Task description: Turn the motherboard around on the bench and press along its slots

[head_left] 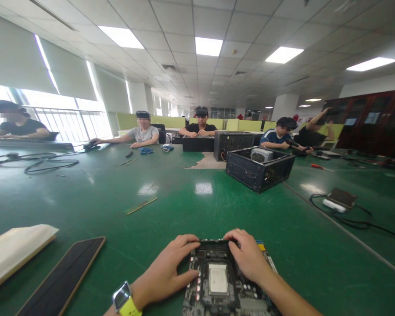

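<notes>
A black computer motherboard (222, 292) lies flat on the green table (191, 206) at the bottom centre, with a silver processor (217, 278) in its socket. My left hand (167, 270), a watch with a yellow strap on its wrist, rests on the board's left far corner, fingers curled over the edge. My right hand (248, 256) covers the board's far right part, fingers pressing down at its far edge. What lies under the fingers is hidden.
A phone (64, 276) and a white padded packet (15, 250) lie at the left. A thin RAM stick (141, 205) lies mid-table. An open black computer case (260, 166) stands further back. A power strip with cables (339, 199) is at the right. Several people sit at the far side.
</notes>
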Tool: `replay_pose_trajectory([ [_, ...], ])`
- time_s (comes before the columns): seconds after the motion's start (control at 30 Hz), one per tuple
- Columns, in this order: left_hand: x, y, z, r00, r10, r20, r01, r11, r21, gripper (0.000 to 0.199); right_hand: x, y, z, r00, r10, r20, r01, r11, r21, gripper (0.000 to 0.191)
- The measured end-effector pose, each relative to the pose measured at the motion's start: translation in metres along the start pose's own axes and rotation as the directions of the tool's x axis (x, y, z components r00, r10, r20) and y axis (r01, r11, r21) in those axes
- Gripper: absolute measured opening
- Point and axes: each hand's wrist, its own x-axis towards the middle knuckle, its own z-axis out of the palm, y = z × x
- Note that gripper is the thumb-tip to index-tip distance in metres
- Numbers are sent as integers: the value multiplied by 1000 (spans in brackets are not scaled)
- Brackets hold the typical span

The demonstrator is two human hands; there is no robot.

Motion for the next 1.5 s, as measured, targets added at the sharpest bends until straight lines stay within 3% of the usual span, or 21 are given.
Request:
replay_pose_trajectory([
  [1.5,0,0,-1,1000,-16,-6,16,1000,21,48,-1,-2,-1,1000,5,15,-4,999,-33,23],
])
